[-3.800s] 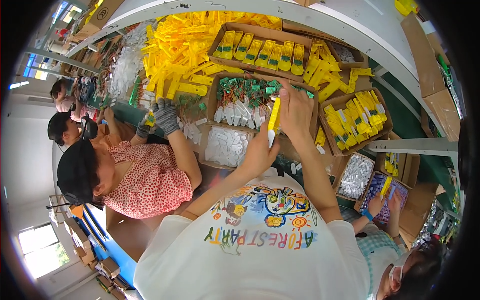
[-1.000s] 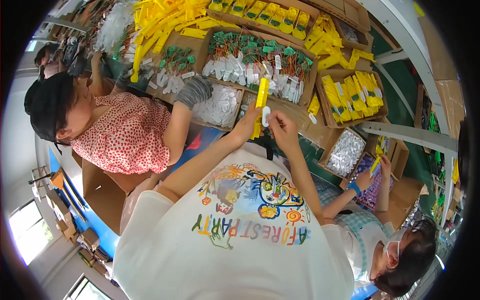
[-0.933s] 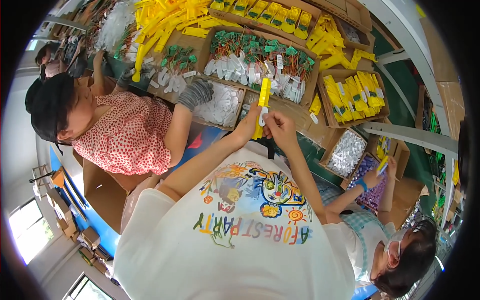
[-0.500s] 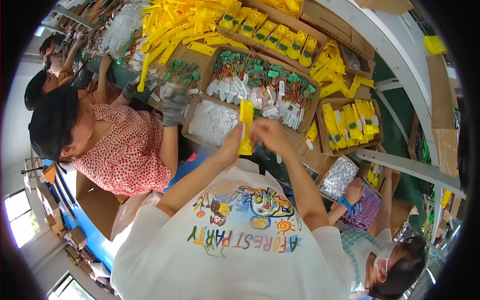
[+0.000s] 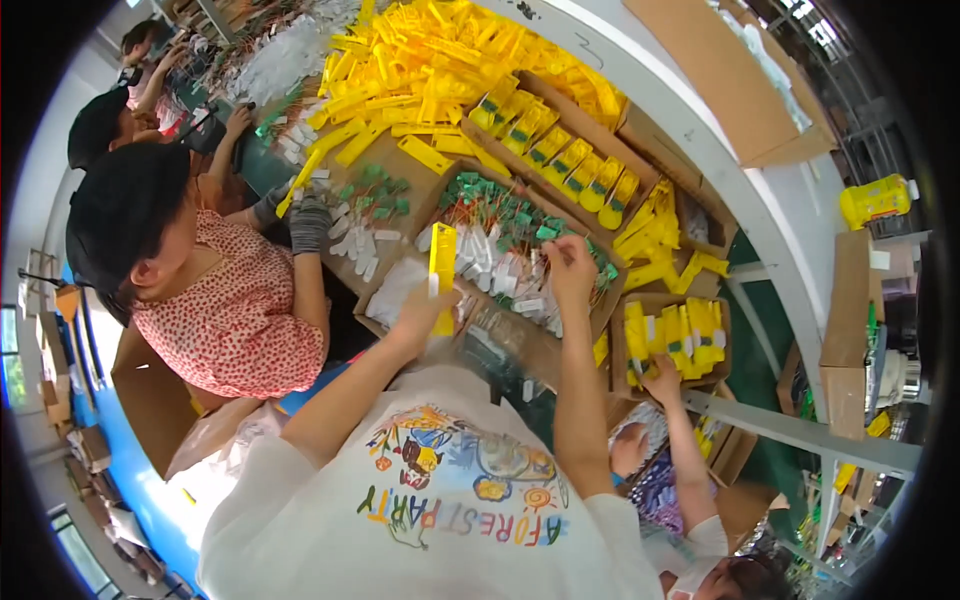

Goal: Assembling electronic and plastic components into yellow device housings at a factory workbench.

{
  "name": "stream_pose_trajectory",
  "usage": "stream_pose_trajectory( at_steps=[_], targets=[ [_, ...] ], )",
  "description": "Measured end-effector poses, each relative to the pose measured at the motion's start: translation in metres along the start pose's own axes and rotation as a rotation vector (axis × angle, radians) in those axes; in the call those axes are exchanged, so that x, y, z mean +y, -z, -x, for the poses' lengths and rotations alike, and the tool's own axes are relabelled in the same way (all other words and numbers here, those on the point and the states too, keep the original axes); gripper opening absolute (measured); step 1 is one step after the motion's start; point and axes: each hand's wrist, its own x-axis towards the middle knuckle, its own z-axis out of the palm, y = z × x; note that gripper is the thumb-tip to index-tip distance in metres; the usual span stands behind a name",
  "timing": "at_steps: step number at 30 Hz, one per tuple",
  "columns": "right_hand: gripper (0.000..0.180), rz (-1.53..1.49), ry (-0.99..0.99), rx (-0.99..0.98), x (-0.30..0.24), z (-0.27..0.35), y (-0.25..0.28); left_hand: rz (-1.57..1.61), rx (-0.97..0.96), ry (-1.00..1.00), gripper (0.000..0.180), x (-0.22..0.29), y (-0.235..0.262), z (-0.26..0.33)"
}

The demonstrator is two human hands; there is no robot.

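My left hand (image 5: 425,315) grips a long, flat yellow plastic casing (image 5: 442,255), held upright in front of my shirt. My right hand (image 5: 572,272) is raised over the right part of a carton of green circuit boards (image 5: 495,205) with orange-red wires and white plastic pieces (image 5: 485,262). Its thumb and fingers are pinched together close to a green board (image 5: 548,232). Whether anything is between those fingertips is too small to make out. Behind my left hand, a smaller box of white pieces (image 5: 395,290) is partly hidden.
Yellow casings (image 5: 430,75) are heaped at the back, beside a carton of filled casings (image 5: 570,175). At right, a co-worker's hand (image 5: 662,382) reaches into a box of yellow units (image 5: 675,335). Left of me, a person's gloved hand (image 5: 310,222) works near loose boards. A white frame beam (image 5: 800,425) crosses at right.
My right hand has left the casing and moved right, over the boards. My left hand still holds the casing. The right co-worker's hand has reached to the box of yellow units. My view has shifted.
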Motion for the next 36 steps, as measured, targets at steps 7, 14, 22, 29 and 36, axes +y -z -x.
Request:
stream_pose_trajectory(
  at_steps=[7, 14, 22, 29, 36],
  targets=[
    [0.017, -1.375, -0.143, -0.121, -0.016, 0.032, 0.031, -0.659, 0.142, -0.644, 0.030, 0.060, -0.051, 0.001],
    [0.013, -1.009, 0.138, -0.124, -0.078, 0.067, 0.036, -0.275, -0.166, -0.612, 0.039, 0.077, -0.076, 0.010],
    [0.049, -0.636, 0.117, -0.064, -0.064, 0.060, 0.026, -0.556, -0.002, -0.709, 0.035, 0.076, -0.069, 0.022],
    [0.035, -1.753, -0.039, -1.025, -0.065, 0.066, 0.033, -0.792, 0.035, -0.703, 0.038, 0.094, -0.067, 0.043],
    [0.023, -0.611, 0.115, -0.193, -0.083, 0.079, 0.040, -0.137, -0.057, -0.334, 0.045, 0.068, -0.056, 0.018]
  ],
)
